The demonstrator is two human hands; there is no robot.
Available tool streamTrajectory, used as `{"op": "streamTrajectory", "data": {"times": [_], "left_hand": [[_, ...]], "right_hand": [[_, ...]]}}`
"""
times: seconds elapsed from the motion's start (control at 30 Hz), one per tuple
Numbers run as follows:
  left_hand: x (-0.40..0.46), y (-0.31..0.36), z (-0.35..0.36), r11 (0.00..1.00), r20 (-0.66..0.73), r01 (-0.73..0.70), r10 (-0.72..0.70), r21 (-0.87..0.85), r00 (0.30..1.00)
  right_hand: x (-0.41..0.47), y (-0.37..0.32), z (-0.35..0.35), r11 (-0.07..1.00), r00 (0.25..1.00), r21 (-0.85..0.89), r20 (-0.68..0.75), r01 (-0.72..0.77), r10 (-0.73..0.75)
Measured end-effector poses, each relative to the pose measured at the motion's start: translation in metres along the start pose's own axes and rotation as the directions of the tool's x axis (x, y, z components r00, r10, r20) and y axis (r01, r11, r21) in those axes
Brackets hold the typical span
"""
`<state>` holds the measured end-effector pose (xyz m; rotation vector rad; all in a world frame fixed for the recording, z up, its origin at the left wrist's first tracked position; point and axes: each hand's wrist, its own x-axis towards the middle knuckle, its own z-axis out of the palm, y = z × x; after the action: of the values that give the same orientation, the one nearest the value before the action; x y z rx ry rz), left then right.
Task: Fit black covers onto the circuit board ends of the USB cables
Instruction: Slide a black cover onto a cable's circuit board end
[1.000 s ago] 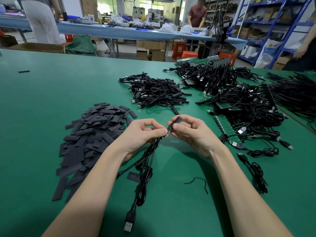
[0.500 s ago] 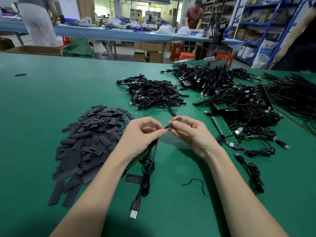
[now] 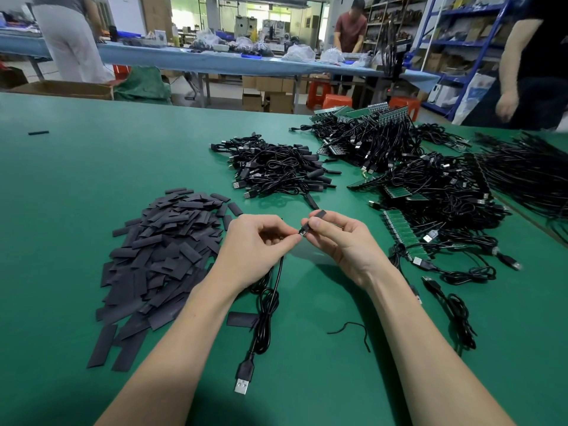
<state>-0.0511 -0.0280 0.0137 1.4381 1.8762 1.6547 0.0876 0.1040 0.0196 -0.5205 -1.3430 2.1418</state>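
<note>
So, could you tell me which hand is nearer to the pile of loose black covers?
Left. The left hand sits right beside the pile of black covers; the right hand is farther away, beyond the left.

Two hands: left hand (image 3: 255, 244), right hand (image 3: 341, 241). One black cover (image 3: 316, 217) held, one USB cable (image 3: 264, 318) hanging down, with one silver plug (image 3: 242, 386). One big pile of black covers (image 3: 163, 256), too many to count. One heap of finished cables (image 3: 276, 167). One loose bit of black wire (image 3: 353, 329). Three orange stools (image 3: 335, 101). Three other people (image 3: 352, 26) standing around.
</note>
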Motion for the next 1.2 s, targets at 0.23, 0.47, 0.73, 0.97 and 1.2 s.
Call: {"op": "streamTrajectory", "data": {"times": [0.23,0.47,0.73,0.97,1.2], "left_hand": [[-0.002,-0.002,0.0,0.998,-0.009,-0.055,0.055,0.013,0.998],[-0.001,-0.004,0.006,0.996,-0.026,-0.021,0.018,-0.084,0.999],[-0.001,-0.006,0.001,1.0,0.005,-0.017,0.018,-0.022,1.0],[-0.003,-0.006,0.001,1.0,-0.003,0.011,-0.011,-0.029,1.0],[-0.003,-0.004,0.002,0.985,-0.021,0.061,-0.065,-0.159,0.998]], "right_hand": [[0.0,0.002,0.002,0.999,0.999,-0.023,0.04,-0.028,0.029],[-0.003,-0.001,0.003,0.999,0.999,0.011,0.015,-0.035,0.034],[-0.005,-0.001,0.004,0.991,0.994,-0.125,0.09,-0.048,0.06],[-0.007,0.0,0.006,0.982,0.994,-0.186,0.103,-0.018,0.037],[-0.004,0.002,0.017,0.97,0.978,-0.13,0.053,0.205,-0.199]]}}
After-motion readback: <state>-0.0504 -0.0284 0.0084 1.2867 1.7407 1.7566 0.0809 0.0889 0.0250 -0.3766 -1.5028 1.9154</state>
